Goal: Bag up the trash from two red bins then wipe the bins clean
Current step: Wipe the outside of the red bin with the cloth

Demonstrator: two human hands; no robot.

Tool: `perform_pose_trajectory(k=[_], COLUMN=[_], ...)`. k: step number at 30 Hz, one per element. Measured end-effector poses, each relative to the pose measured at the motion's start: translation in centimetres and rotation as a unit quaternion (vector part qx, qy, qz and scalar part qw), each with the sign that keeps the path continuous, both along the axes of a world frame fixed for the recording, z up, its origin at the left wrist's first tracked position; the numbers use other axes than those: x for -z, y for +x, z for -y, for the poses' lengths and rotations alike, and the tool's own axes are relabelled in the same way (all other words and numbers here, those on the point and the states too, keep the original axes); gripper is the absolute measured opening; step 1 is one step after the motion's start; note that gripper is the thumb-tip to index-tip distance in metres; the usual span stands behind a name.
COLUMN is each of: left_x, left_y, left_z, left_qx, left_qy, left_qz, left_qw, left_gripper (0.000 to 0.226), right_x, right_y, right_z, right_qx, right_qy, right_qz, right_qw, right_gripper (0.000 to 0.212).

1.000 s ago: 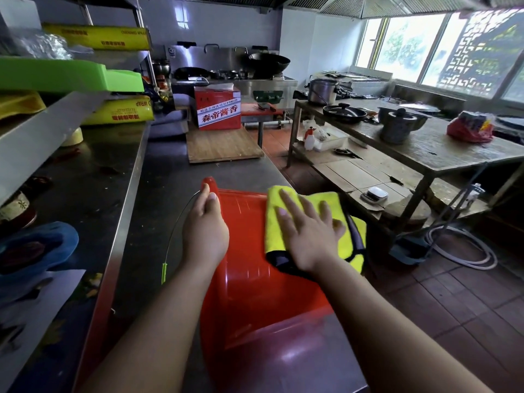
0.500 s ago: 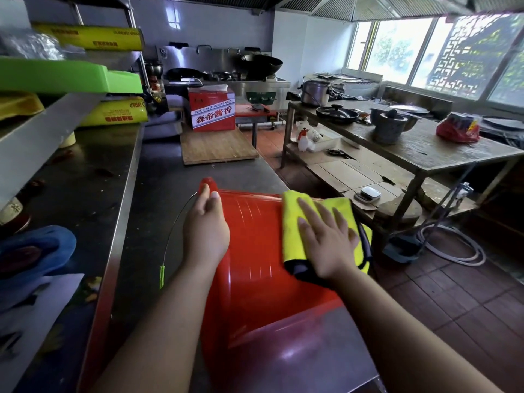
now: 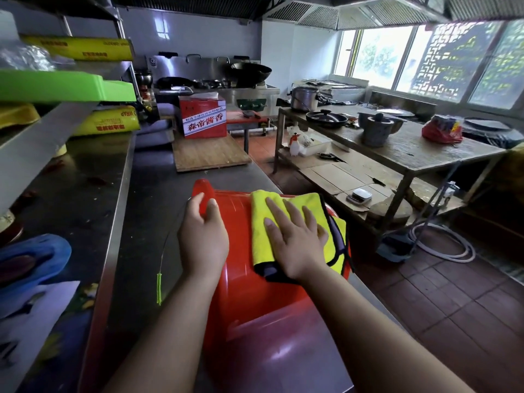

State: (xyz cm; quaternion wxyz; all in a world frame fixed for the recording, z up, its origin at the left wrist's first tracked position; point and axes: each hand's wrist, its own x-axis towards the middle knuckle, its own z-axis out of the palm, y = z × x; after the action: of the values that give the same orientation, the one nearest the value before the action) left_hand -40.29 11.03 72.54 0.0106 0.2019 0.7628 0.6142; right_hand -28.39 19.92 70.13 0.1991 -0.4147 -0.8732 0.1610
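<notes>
**Red bin (image 3: pixel 255 307) getting its outside wiped**

Red plastic is filling the near part of the desk (image 3: pixel 158 199): the bin is lying on its side along the desk's right edge. The left hand (image 3: pixel 202 239) is lying flat on the bin's upper left side, fingers stretched toward a raised lug at the far end, bracing rather than grasping. The right hand (image 3: pixel 295 245) is pressing a yellow cloth (image 3: pixel 258 236) against the bin's upper right side with fingers spread and straight, holding it down, not pinching it.

Judging from this, the wiping step is underway, with the bagging seemingly done for this bin. Next, the cloth is probably needing to sweep the uncovered near wall, then the bin is needing turning to reach the underside.

Farther along the desk, a wooden board (image 3: pixel 207 153) and a red carton (image 3: pixel 202 117) are sitting.
</notes>
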Motion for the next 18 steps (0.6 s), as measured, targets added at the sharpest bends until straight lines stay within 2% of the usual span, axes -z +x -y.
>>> perform_pose_trajectory(k=[4, 9, 14, 18], left_x=[1.1, 1.6, 1.0, 0.8], left_y=[0.6, 1.6, 0.5, -0.2], left_z=[1.4, 2.4, 1.2, 0.8], left_qx=[0.067, 0.082, 0.067, 0.067], left_qy=[-0.025, -0.017, -0.008, -0.011], left_qz=[-0.008, 0.009, 0.021, 0.026], left_qw=[0.997, 0.996, 0.997, 0.997], left_gripper=[0.047, 0.046, 0.045, 0.045], right_x=[0.1, -0.5, -0.7, -0.3], right_y=[0.1, -1.3, -4.1, -5.0], right_z=[-1.8, -1.8, 2.5, 3.1], right_qx=[0.015, 0.011, -0.112, -0.132], right_qy=[-0.013, -0.025, 0.023, 0.057], right_qz=[-0.004, 0.001, -0.004, -0.011], right_qw=[1.0, 1.0, 0.993, 0.99], right_gripper=[0.046, 0.046, 0.05, 0.059])
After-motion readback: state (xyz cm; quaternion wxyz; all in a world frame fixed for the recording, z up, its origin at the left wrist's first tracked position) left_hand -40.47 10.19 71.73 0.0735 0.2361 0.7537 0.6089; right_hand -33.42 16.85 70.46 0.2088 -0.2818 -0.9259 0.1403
